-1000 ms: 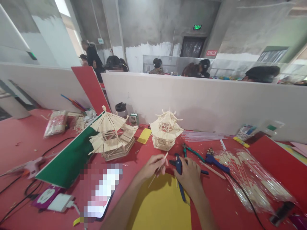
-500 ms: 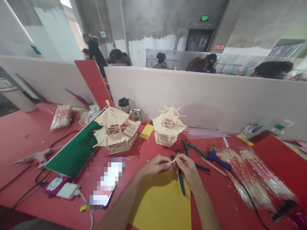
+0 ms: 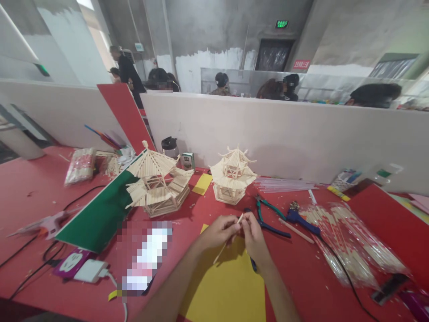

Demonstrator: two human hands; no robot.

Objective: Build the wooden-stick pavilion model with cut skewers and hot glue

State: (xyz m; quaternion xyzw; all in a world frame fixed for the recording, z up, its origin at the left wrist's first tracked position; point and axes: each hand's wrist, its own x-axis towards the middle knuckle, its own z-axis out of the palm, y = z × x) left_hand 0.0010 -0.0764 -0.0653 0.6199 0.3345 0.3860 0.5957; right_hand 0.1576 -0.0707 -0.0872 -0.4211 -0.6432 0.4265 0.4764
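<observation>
My left hand (image 3: pixel 219 231) and my right hand (image 3: pixel 253 235) meet over a yellow sheet (image 3: pixel 228 286) on the red table. Both pinch one thin wooden stick (image 3: pixel 229 237), which slants from upper right to lower left between the fingertips. A blue-handled cutter (image 3: pixel 252 261) lies under my right hand, mostly hidden. Just beyond the hands stands a small pavilion model (image 3: pixel 233 175) made of sticks. A larger stick pavilion (image 3: pixel 157 183) stands to its left.
Green-handled pliers (image 3: pixel 268 214) and a blue-handled tool (image 3: pixel 300 219) lie to the right, beside plastic bags of sticks (image 3: pixel 348 243). A green board (image 3: pixel 100 212), a phone (image 3: pixel 144 259), a glue gun (image 3: pixel 43 223) and cables lie at left. A white partition (image 3: pixel 284 134) backs the table; people sit beyond.
My right hand left the blue cutter on the table and came up to the stick. Both hands now pinch the stick together.
</observation>
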